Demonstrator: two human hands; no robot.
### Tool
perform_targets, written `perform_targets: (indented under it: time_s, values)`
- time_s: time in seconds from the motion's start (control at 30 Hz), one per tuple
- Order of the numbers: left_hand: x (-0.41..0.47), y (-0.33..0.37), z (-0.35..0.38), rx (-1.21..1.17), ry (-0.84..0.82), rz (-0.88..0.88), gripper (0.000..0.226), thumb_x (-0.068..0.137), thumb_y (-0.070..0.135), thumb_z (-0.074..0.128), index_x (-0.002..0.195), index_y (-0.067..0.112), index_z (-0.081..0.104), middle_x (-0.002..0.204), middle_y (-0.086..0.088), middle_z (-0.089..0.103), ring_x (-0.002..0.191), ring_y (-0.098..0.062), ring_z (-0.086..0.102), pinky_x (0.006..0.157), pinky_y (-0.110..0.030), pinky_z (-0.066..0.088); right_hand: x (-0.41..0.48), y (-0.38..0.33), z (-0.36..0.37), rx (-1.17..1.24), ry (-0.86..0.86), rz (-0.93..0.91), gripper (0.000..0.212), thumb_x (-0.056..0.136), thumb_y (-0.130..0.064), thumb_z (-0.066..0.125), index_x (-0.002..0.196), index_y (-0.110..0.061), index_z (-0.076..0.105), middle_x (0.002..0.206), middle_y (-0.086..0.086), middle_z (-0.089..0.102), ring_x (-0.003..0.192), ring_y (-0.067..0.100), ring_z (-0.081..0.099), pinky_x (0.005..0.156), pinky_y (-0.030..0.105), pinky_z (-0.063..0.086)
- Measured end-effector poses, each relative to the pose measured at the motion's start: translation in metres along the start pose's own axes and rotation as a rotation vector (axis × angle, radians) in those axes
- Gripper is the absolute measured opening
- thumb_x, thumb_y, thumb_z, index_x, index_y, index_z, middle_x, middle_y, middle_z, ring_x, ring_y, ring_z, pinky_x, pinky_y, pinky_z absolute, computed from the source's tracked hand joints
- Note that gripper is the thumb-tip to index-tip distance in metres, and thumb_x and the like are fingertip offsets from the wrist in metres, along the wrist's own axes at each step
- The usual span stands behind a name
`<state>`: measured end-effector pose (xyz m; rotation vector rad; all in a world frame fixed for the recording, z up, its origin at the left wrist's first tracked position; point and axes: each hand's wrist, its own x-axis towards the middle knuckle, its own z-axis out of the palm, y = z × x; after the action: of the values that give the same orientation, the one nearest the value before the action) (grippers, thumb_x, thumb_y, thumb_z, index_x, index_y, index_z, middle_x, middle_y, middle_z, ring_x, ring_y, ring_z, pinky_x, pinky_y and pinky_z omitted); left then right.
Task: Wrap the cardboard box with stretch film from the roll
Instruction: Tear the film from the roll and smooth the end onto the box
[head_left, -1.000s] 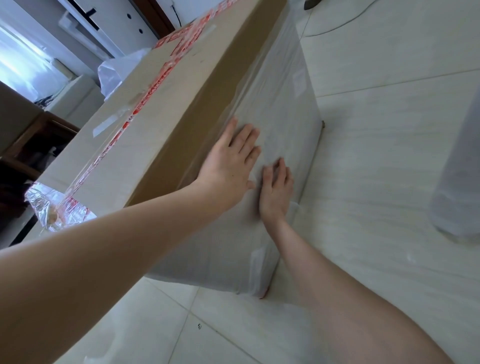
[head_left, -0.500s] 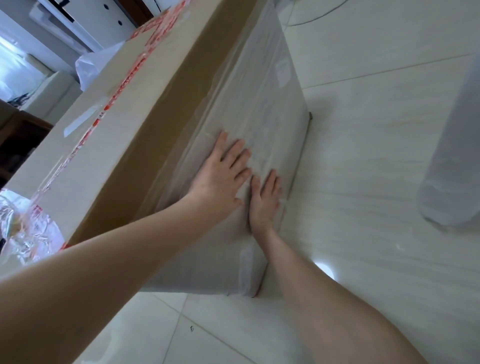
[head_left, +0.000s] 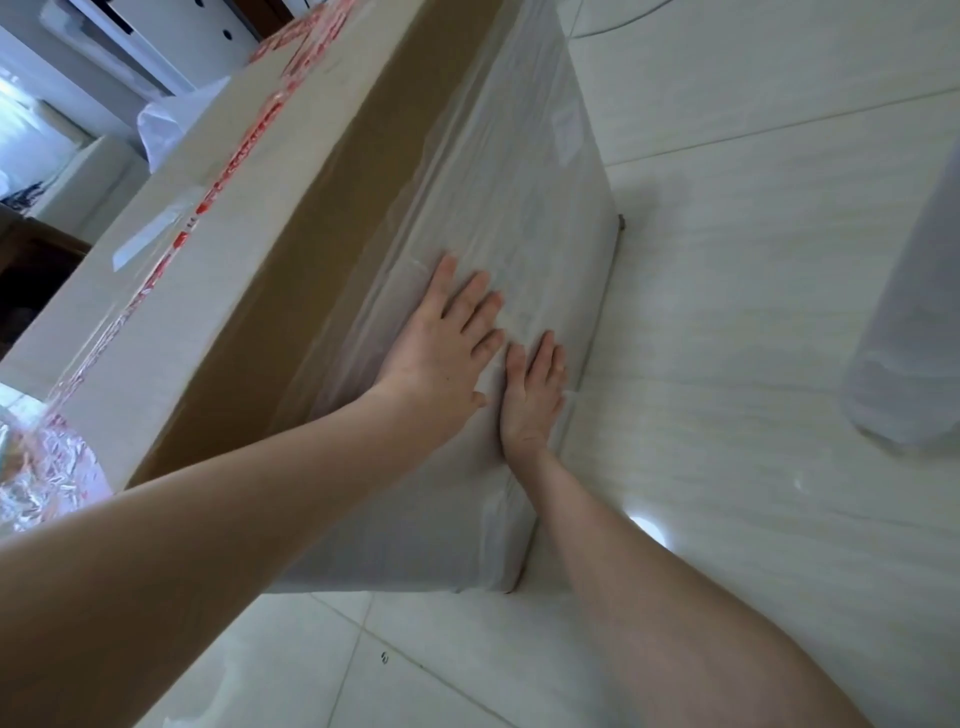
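Note:
A large cardboard box (head_left: 291, 260) with red printed tape along its top stands on the floor. Cloudy stretch film (head_left: 519, 208) covers the lower part of its near side, while a brown strip below the top edge stays bare. My left hand (head_left: 441, 348) lies flat on the film with fingers spread and straight. My right hand (head_left: 532, 395) presses flat on the film just beside it, lower and nearer the box's bottom edge. The roll of stretch film (head_left: 914, 312) stands upright on the floor at the right, apart from both hands.
Pale floor tiles (head_left: 727, 364) stretch right of and in front of the box. Crumpled clear film or tape (head_left: 36, 467) hangs at the box's near left corner. White furniture and a white bag (head_left: 171, 119) stand behind the box; a dark wooden piece is at far left.
Both hands have slid down the filmed side of the box toward its lower edge, staying flat. The view has shifted slightly with my head.

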<state>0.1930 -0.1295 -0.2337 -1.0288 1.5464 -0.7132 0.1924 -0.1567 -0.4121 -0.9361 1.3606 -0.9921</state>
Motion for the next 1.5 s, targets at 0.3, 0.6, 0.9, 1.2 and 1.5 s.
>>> perform_targets:
  time_s: [0.3,0.6,0.9,1.2,1.5]
  values:
    - [-0.002,-0.024,-0.013,-0.021,0.028,-0.076,0.071,0.096,0.056,0.012,0.151,0.013,-0.003,0.157,-0.014,-0.012,0.144,-0.034,-0.014,0.110,-0.058,-0.012,0.027,0.019,-0.036,-0.070,0.018,0.026,0.065,0.100,-0.040,0.035,0.149,-0.002,0.016,0.157,0.017,0.010,0.146,0.025,0.009,0.116,0.030,0.006]
    - [0.001,-0.024,-0.004,0.027,0.041,-0.053,0.072,0.096,0.057,0.011,0.150,0.013,-0.007,0.157,-0.015,-0.014,0.144,-0.035,-0.013,0.109,-0.059,-0.013,0.025,0.025,-0.003,-0.100,0.023,0.042,0.063,0.100,-0.041,0.033,0.149,-0.004,0.017,0.156,0.018,0.014,0.144,0.030,0.012,0.118,0.037,0.006]
    - [0.004,-0.027,-0.011,-0.039,0.047,-0.091,0.061,0.100,0.044,0.011,0.151,0.012,0.000,0.158,-0.012,-0.009,0.145,-0.032,-0.009,0.112,-0.054,-0.011,0.041,0.016,-0.014,-0.146,0.002,0.037,0.054,0.103,-0.036,0.026,0.148,-0.006,0.024,0.152,0.018,0.024,0.140,0.030,0.021,0.115,0.038,0.015]
    - [0.018,-0.045,-0.032,-0.131,0.182,-0.072,0.054,0.100,0.034,0.020,0.151,0.017,0.014,0.158,-0.012,0.004,0.146,-0.028,-0.001,0.113,-0.053,-0.009,0.023,-0.015,-0.027,0.088,0.127,-0.045,0.056,0.102,-0.035,0.032,0.147,-0.004,0.025,0.154,0.015,0.024,0.143,0.024,0.021,0.117,0.029,0.012]
    - [0.006,-0.027,-0.010,-0.057,0.071,-0.099,0.063,0.099,0.051,0.018,0.151,0.017,0.010,0.159,-0.010,-0.001,0.145,-0.033,-0.005,0.112,-0.056,-0.010,0.017,-0.031,-0.010,0.045,-0.085,-0.024,0.059,0.102,-0.041,0.024,0.151,-0.013,0.010,0.159,0.008,0.006,0.146,0.020,0.003,0.116,0.034,0.004]
